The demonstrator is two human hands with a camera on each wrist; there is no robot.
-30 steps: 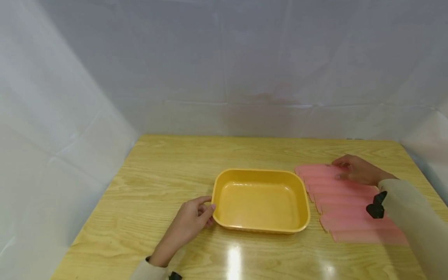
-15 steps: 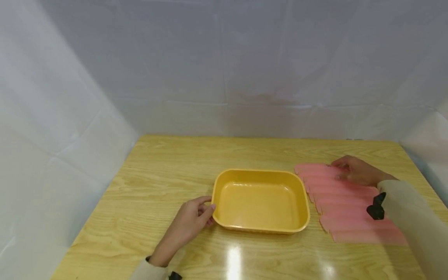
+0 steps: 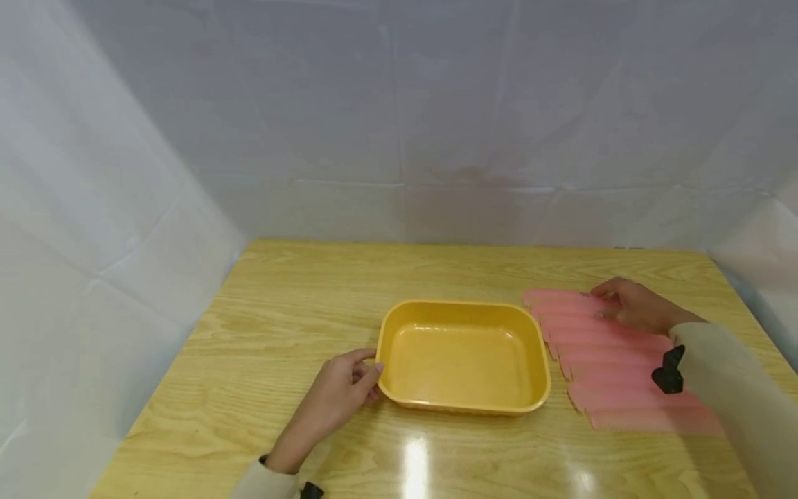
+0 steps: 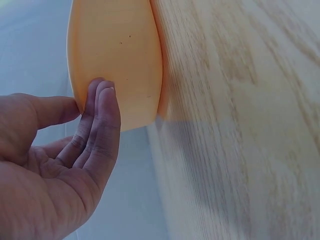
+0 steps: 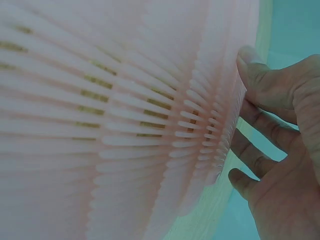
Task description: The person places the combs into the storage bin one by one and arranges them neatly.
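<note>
A yellow rectangular plastic basin (image 3: 464,367) with rounded corners stands in the middle of the table. My left hand (image 3: 339,391) pinches its left rim; in the left wrist view the thumb is at the rim and the fingers (image 4: 107,107) lie against the outer wall. To the right of the basin, several pink combs (image 3: 614,357) lie in an overlapping row. My right hand (image 3: 636,305) pinches the farthest comb, its thumb on top and its other fingers at the back edge. The right wrist view shows the long rounded comb teeth (image 5: 130,142) close up. My right sleeve covers part of the row.
The light wooden table (image 3: 268,312) holds the basin and the combs. White sheeting (image 3: 399,125) rises behind the table and along both sides. The basin's right rim is right beside the left ends of the combs.
</note>
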